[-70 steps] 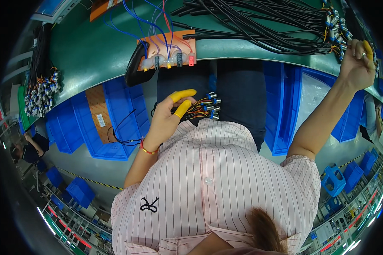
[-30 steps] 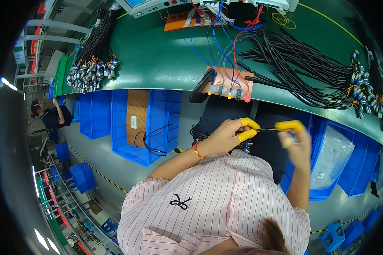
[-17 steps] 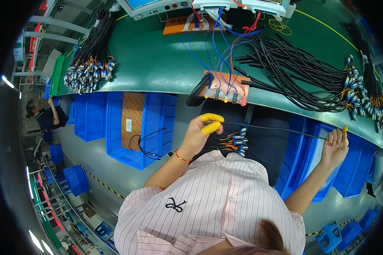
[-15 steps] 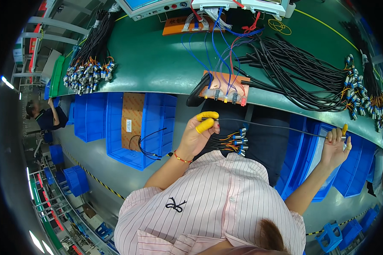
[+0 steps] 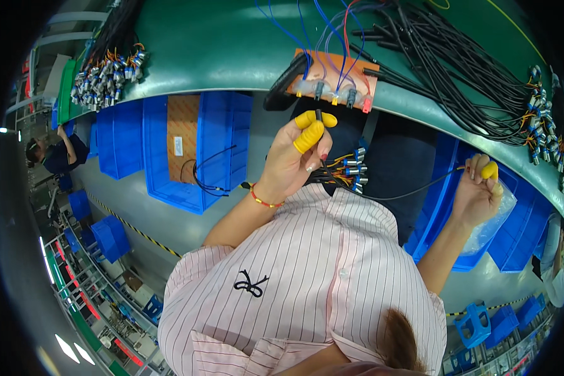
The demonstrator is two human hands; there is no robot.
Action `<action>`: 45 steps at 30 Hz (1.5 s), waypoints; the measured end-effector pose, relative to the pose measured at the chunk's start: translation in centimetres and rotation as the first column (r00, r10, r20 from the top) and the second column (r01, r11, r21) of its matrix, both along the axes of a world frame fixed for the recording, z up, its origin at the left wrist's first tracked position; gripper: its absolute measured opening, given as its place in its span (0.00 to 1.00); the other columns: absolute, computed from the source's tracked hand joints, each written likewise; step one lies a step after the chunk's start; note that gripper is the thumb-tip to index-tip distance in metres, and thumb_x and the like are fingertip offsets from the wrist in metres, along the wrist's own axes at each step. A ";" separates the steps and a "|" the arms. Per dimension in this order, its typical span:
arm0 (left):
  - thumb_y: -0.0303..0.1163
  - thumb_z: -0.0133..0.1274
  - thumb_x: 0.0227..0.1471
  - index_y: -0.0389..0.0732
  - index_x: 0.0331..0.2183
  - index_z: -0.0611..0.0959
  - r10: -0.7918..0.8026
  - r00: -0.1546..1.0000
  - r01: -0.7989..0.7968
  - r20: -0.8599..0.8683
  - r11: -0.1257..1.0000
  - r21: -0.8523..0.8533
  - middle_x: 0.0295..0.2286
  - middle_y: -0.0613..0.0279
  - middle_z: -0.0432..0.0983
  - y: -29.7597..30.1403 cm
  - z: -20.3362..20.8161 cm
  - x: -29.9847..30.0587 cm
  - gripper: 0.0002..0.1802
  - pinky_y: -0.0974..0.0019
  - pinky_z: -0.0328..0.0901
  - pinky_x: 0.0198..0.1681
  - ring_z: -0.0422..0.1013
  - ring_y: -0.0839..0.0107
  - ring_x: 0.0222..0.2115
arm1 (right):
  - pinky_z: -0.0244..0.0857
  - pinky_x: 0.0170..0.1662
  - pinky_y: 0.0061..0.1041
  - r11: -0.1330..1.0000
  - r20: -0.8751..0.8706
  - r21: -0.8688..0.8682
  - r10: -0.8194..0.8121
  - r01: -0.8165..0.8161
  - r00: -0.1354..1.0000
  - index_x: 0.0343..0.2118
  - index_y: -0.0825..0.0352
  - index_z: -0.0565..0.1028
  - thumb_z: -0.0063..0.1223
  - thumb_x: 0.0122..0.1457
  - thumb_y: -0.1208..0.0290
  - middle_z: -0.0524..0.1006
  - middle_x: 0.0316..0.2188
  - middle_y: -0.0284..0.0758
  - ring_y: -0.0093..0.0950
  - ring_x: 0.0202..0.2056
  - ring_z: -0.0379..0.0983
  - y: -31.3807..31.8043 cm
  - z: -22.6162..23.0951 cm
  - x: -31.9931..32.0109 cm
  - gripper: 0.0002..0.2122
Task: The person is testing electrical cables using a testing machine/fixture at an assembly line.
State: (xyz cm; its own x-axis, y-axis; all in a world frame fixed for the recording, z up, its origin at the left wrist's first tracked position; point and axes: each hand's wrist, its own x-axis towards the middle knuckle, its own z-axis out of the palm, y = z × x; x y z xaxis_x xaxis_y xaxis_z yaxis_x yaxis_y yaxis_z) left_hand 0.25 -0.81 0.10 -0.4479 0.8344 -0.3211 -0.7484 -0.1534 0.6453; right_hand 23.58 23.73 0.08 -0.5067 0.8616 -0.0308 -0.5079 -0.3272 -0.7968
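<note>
My left hand [image 5: 294, 147], with yellow covers on thumb and forefinger, pinches one end of a thin black cable [image 5: 388, 198]. That black tip points up, just below a copper-coloured board [image 5: 327, 67] at the bench edge. Yellow, grey and red connectors line the board's near side, with blue and red wires running up from it. At the right, my right hand [image 5: 476, 191] has its fingers closed on the cable's other end, whose fitting is mostly hidden. Between my hands the cable sags. A bunch of cables with metal connectors [image 5: 356, 169] lies on my lap.
Black cables [image 5: 445, 69] with metal ends are heaped on the green bench [image 5: 213, 50]; another bundle [image 5: 109, 75] hangs over its left edge. Blue bins [image 5: 197, 194] stand below. A black handle-like piece [image 5: 286, 84] juts beside the board. Someone else [image 5: 62, 153] works far left.
My left hand has turned its cable end upright, close under the board. The cable has gone from nearly straight to sagging. The whole view has shifted, with the bench higher in the picture.
</note>
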 end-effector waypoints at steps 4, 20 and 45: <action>0.34 0.44 0.62 0.34 0.43 0.75 -0.004 1.000 0.005 0.006 1.000 -0.018 0.20 0.65 0.67 0.1 -0.6 -0.2 0.14 0.81 0.52 0.20 0.55 0.85 0.14 | 0.44 0.35 0.26 0.990 0.048 0.118 0.070 -0.075 0.996 0.18 0.64 0.58 0.41 0.53 0.61 0.54 0.21 0.32 0.26 0.28 0.49 -0.7 -0.7 -1.1 0.14; 0.32 0.49 0.59 0.38 0.40 0.77 -0.006 0.994 -0.013 -0.105 0.984 -0.180 0.20 0.63 0.70 2.2 0.0 -0.5 0.09 0.84 0.49 0.17 0.55 0.87 0.13 | 0.44 0.34 0.26 0.980 0.127 0.180 0.067 -0.090 0.990 0.19 0.65 0.59 0.41 0.55 0.60 0.54 0.21 0.31 0.26 0.28 0.49 -0.8 -0.8 -1.7 0.15; 0.29 0.52 0.55 0.35 0.37 0.78 0.082 0.992 -0.101 -0.095 0.970 -0.220 0.19 0.58 0.73 3.0 1.1 -0.8 0.08 0.83 0.52 0.15 0.58 0.86 0.11 | 0.46 0.37 0.27 0.991 0.105 0.100 0.081 -0.091 0.991 0.22 0.68 0.66 0.39 0.53 0.62 0.58 0.20 0.32 0.27 0.28 0.53 -0.8 -0.9 -1.7 0.13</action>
State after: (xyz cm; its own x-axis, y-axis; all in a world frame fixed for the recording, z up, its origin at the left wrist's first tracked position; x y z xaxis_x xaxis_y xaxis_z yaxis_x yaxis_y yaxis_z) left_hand -0.56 2.14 1.20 -0.5526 0.6999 -0.4525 -0.6791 -0.0634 0.7313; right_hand 21.87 22.93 -0.85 -0.5779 0.8161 0.0021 -0.3968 -0.2787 -0.8746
